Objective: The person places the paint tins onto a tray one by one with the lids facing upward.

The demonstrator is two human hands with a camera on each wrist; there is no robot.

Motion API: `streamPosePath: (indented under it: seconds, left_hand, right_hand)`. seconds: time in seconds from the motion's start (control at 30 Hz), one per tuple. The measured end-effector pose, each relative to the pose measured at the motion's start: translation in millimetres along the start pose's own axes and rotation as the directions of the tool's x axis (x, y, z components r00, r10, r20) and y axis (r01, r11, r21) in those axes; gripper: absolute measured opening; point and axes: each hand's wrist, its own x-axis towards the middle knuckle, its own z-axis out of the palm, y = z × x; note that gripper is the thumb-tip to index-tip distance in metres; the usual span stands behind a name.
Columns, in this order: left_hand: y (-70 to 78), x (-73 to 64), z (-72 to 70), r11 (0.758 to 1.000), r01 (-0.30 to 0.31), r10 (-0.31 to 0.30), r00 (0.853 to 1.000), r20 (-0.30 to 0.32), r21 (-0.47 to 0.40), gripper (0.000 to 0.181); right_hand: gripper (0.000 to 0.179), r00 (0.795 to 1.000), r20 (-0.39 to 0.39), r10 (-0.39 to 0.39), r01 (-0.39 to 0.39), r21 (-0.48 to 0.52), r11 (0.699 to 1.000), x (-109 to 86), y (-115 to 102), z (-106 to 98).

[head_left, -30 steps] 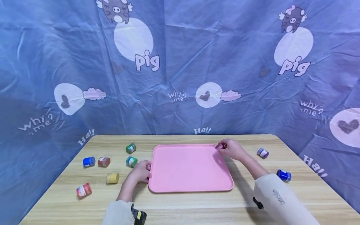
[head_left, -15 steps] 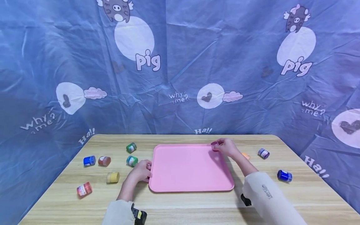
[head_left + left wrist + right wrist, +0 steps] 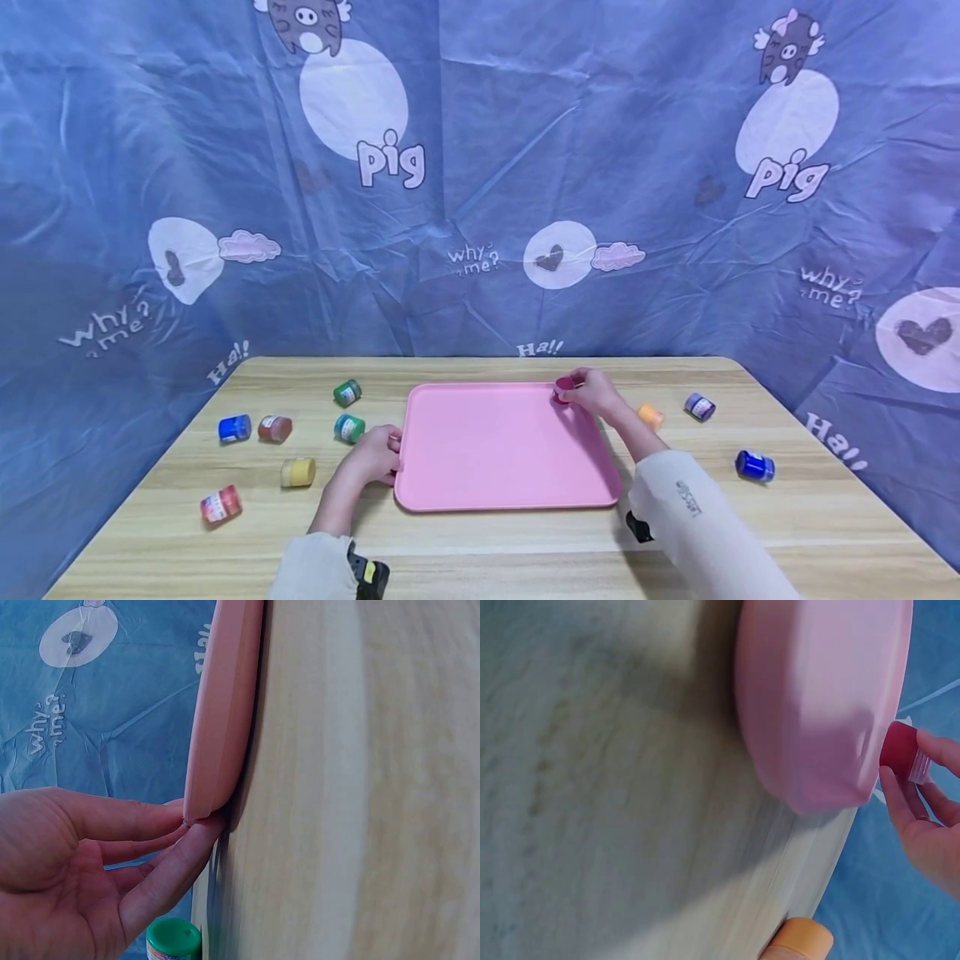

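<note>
A pink rectangular tray (image 3: 510, 450) lies in the middle of the table. My left hand (image 3: 375, 456) pinches its left rim, the thumb against the edge and a finger at the underside, as the left wrist view shows. Over the tray's far right corner, my right hand (image 3: 595, 393) holds a small dark red paint jar (image 3: 562, 390) between thumb and fingers. The right wrist view shows that jar's red part (image 3: 898, 745) close to the tray's rim; whether it touches the tray, I cannot tell.
Left of the tray lie green jars (image 3: 347, 392), a blue jar (image 3: 235, 428), a brown jar (image 3: 275, 428), a yellow jar (image 3: 298, 472) and a red jar (image 3: 221, 505). To the right lie an orange jar (image 3: 650, 417), a purple jar (image 3: 700, 407) and a blue jar (image 3: 754, 466).
My right hand has moved left with the dark red jar, from the tray's right rim to over its far right corner. The orange jar has come into sight. My left hand stays at the rim.
</note>
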Motion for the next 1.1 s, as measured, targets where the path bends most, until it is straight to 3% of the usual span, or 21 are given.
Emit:
streamPosePath:
  seconds: [0.83, 1.1]
  left_hand:
    - [1.7, -2.2, 1.4, 1.000, -0.008, 0.009, 1.000, -0.009, 0.015, 0.043]
    - [0.8, -2.6, -0.1, 1.000, -0.012, 0.012, 1.000, -0.008, 0.026, 0.043]
  right_hand:
    - [0.031, 0.999, -0.020, 0.026, -0.028, -0.065, 0.998, 4.3, 10.2, 5.0]
    - [0.043, 0.999, 0.042, 0.026, -0.025, -0.015, 1.000, 3.2, 4.8, -1.4]
